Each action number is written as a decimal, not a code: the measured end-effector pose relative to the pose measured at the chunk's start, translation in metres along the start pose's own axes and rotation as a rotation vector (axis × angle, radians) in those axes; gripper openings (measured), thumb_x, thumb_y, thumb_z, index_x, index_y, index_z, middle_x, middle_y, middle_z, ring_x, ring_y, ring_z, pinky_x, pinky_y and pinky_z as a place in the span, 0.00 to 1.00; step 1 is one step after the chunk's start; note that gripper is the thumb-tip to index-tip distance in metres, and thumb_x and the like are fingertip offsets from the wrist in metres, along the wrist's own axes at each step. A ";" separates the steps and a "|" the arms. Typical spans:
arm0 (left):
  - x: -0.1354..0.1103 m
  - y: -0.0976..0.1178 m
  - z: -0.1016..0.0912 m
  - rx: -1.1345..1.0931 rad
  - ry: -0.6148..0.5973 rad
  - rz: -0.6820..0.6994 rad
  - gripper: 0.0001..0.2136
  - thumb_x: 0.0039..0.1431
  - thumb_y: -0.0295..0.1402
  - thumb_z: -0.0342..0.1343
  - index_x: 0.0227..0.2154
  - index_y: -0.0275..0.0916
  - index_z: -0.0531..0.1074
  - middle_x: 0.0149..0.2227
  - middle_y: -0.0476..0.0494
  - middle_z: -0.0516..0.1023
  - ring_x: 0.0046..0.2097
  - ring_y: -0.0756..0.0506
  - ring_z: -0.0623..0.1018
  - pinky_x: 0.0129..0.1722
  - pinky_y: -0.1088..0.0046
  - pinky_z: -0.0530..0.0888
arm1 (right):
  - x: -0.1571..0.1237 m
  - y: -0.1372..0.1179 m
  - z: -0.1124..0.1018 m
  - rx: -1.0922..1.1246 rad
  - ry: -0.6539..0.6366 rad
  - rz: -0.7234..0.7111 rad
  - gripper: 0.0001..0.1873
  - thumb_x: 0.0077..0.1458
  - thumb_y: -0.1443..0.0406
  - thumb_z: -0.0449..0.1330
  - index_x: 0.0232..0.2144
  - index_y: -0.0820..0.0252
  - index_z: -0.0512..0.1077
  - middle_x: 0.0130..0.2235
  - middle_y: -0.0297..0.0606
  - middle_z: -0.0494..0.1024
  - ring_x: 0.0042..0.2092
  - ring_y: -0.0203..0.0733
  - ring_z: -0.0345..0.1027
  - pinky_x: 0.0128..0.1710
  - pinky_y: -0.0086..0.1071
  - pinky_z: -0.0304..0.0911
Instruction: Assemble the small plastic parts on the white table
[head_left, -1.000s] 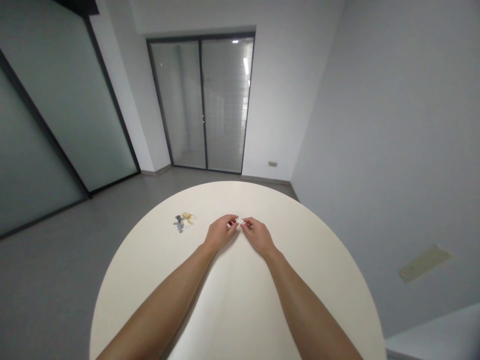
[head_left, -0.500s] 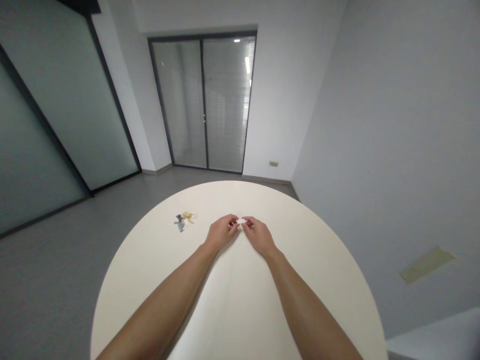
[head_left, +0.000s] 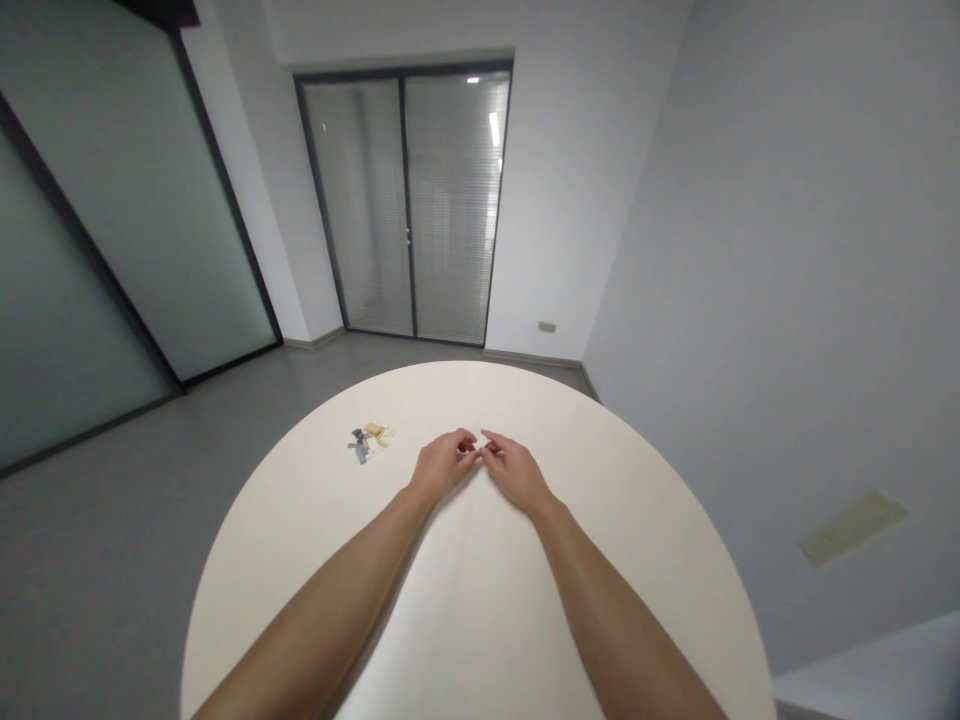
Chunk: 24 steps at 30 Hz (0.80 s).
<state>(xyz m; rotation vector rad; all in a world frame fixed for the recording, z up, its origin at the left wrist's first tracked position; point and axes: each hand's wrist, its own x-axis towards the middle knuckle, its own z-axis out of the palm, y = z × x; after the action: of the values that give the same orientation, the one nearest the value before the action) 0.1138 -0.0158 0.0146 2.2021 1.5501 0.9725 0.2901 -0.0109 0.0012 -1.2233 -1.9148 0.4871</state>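
Holding tiny white piece (head_left: 480, 452) between left hand (head_left: 442, 466) and right hand (head_left: 516, 475) fingers

Glass doors (head_left: 405, 210) with blinds stand beyond the round table (head_left: 300, 540)

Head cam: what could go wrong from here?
The left hand sits fairly close to the loose gray and yellow pieces; a careless sweep might scatter them. Anything held where it meets the right hand is too small to make out. If it is pale and slips, it could be hard to spot on the pale table.
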 end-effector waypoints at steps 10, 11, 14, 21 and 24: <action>-0.001 -0.002 0.000 -0.020 -0.018 0.059 0.17 0.59 0.33 0.55 0.51 0.47 0.73 0.42 0.48 0.80 0.41 0.47 0.78 0.41 0.72 0.71 | -0.003 -0.004 0.000 -0.051 -0.061 -0.078 0.28 0.61 0.59 0.55 0.62 0.58 0.63 0.45 0.42 0.78 0.46 0.44 0.70 0.51 0.40 0.64; -0.001 -0.002 0.000 -0.023 -0.018 0.052 0.17 0.58 0.33 0.55 0.51 0.47 0.72 0.42 0.48 0.80 0.41 0.47 0.78 0.41 0.72 0.71 | -0.003 -0.005 0.000 -0.056 -0.061 -0.086 0.29 0.61 0.59 0.56 0.63 0.58 0.62 0.46 0.42 0.78 0.47 0.45 0.70 0.52 0.40 0.63; -0.001 -0.001 -0.001 -0.025 -0.021 0.021 0.18 0.58 0.33 0.55 0.52 0.47 0.71 0.42 0.48 0.80 0.40 0.47 0.78 0.40 0.72 0.71 | -0.004 -0.004 0.000 -0.055 -0.062 -0.104 0.30 0.61 0.59 0.56 0.64 0.57 0.60 0.50 0.43 0.76 0.50 0.45 0.69 0.54 0.41 0.62; 0.000 0.001 -0.002 -0.028 -0.026 -0.018 0.17 0.58 0.33 0.55 0.51 0.47 0.68 0.40 0.49 0.79 0.38 0.48 0.78 0.38 0.73 0.70 | -0.002 -0.004 0.004 -0.045 -0.051 -0.095 0.30 0.61 0.60 0.55 0.64 0.56 0.59 0.53 0.44 0.74 0.52 0.45 0.69 0.55 0.43 0.62; 0.000 0.002 -0.002 -0.030 -0.014 -0.031 0.16 0.58 0.34 0.55 0.50 0.47 0.67 0.39 0.49 0.79 0.37 0.48 0.78 0.37 0.73 0.69 | -0.003 -0.004 0.004 -0.032 -0.042 -0.069 0.30 0.61 0.61 0.55 0.64 0.55 0.59 0.53 0.44 0.74 0.52 0.44 0.69 0.55 0.42 0.63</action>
<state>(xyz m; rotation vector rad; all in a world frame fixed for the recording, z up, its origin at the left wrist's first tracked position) 0.1141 -0.0174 0.0170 2.1534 1.5493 0.9623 0.2851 -0.0146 0.0005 -1.1719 -2.0002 0.4511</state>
